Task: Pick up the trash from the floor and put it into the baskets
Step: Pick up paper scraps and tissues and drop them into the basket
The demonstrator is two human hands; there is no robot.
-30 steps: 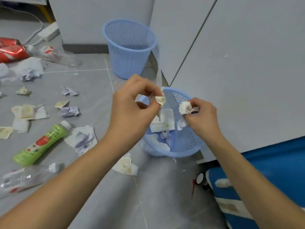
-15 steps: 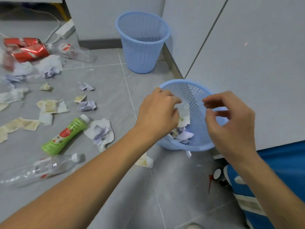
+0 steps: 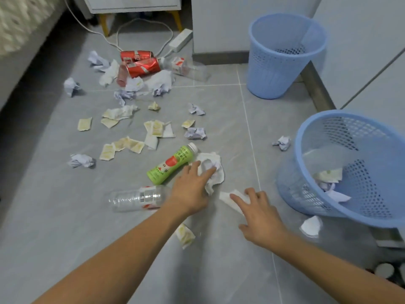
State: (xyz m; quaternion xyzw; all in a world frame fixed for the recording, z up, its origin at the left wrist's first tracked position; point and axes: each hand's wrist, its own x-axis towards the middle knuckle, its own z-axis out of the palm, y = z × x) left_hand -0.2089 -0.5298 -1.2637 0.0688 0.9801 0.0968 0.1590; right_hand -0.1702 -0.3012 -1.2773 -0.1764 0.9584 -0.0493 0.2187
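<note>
My left hand lies low over the floor, fingers spread, fingertips on a crumpled white paper wad. To its right my right hand is also open, its fingertips touching a flat white paper scrap. Neither paper is lifted. A blue mesh basket leans at the right with several papers inside. A second blue basket stands upright farther back by the wall. A green bottle and a clear plastic bottle lie just left of my left hand.
Several crumpled papers and yellowish wrappers litter the grey tile floor. Red cans and a clear bottle lie at the back beside a white power strip and its cable. White cabinets stand at the right, a sofa edge at the left.
Both hands let go of their paper bits over the leaning basket, then dropped down and left to the floor. The view swung left, showing more litter.
</note>
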